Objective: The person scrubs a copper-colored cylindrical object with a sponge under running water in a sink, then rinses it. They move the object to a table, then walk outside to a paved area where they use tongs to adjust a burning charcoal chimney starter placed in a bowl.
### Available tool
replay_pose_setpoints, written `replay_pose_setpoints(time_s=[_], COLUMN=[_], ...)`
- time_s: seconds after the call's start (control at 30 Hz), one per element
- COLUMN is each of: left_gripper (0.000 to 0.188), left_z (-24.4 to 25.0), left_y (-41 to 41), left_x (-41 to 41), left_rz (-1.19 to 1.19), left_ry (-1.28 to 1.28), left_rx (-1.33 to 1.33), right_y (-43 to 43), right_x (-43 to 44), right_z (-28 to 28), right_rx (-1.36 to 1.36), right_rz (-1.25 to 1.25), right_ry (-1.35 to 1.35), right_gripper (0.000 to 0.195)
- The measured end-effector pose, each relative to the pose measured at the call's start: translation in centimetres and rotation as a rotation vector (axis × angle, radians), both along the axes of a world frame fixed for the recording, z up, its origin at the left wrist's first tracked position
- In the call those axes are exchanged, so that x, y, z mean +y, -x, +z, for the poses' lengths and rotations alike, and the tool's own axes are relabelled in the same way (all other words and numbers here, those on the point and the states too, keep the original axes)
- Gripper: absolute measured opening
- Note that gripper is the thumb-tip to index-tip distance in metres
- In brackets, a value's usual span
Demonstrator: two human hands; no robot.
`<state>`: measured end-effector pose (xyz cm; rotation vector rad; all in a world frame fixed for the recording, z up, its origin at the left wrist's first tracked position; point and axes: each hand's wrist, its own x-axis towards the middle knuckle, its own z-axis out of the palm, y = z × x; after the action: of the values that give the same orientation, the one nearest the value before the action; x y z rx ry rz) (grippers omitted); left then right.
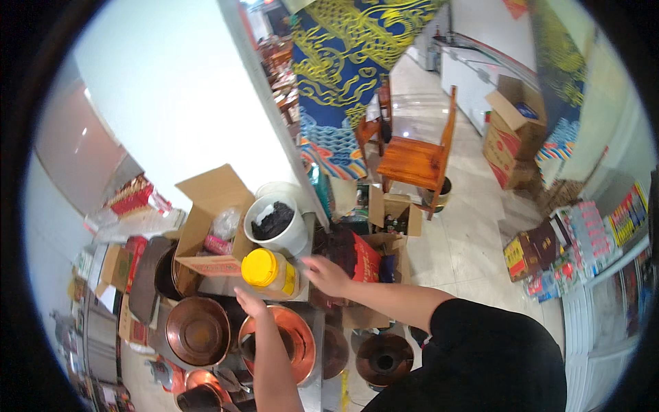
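Observation:
A plastic jar with a yellow screw lid [260,268] stands upright on a ledge between my two hands. My left hand [253,303] hovers to the lower left of the jar, holding nothing, above the rim of a copper pot [307,337]. On the jar's other side is my right hand [325,276], its fingers pointing towards the jar and nothing seen in its grasp. Directly behind the jar sits a white plastic bucket [293,234] with black lumps like charcoal [274,222] inside. My left forearm hides part of the copper pot.
Left of the bucket, an open cardboard box [213,193] holds a pink package [218,245]. Another copper pan [198,329] lies at left, and a copper vessel [385,358] stands lower right. Beyond are a wooden chair [414,159], a hanging patterned curtain [334,77] and stacked packages [589,239].

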<state>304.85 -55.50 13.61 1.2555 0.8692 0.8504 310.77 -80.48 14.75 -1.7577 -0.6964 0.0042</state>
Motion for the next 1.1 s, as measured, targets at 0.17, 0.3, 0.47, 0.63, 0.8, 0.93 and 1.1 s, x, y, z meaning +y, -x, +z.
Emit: replay_pose_setpoints(time_s=[0.17,0.3,0.47,0.63,0.8,0.93,1.1], left_gripper=[0.038,0.022,0.033,0.032,0.031,0.031,0.030], left_z=[-1.9,-11.3,-10.9,-12.3,-12.3,-13.2,-15.6], left_y=[14.2,38.0,53.4,61.4,69.1,75.6,85.9], left_x=[-13.1,-13.3,-20.5,-29.2,-37.6,-43.7,-49.6], left_rz=[-0.501,-0.729,-0.808,-0.747,-0.655,-0.567,-0.364], left_ry=[-0.373,-0.554,-0.610,-0.471,-0.300,-0.141,0.040], left_rx=[0.005,0.624,0.969,1.004,1.004,0.938,0.848], right_y=[11.6,24.9,27.2,27.4,36.6,46.1,53.8], right_x=[-32.8,-42.9,-47.2,-32.4,-22.8,-24.0,-28.0], right_z=[-25.6,-30.0,-28.8,-25.0,-17.1,-18.4,-15.5], right_rx=[0.281,0.577,0.417,-0.045,0.020,-0.050,-0.013], right_rz=[0.091,0.232,0.209,0.089,0.439,0.854,1.179], right_ry=[1.045,1.386,1.293,0.889,0.770,0.699,1.112], right_gripper=[0.037,0.034,0.034,0.023,0.024,0.040,0.035])
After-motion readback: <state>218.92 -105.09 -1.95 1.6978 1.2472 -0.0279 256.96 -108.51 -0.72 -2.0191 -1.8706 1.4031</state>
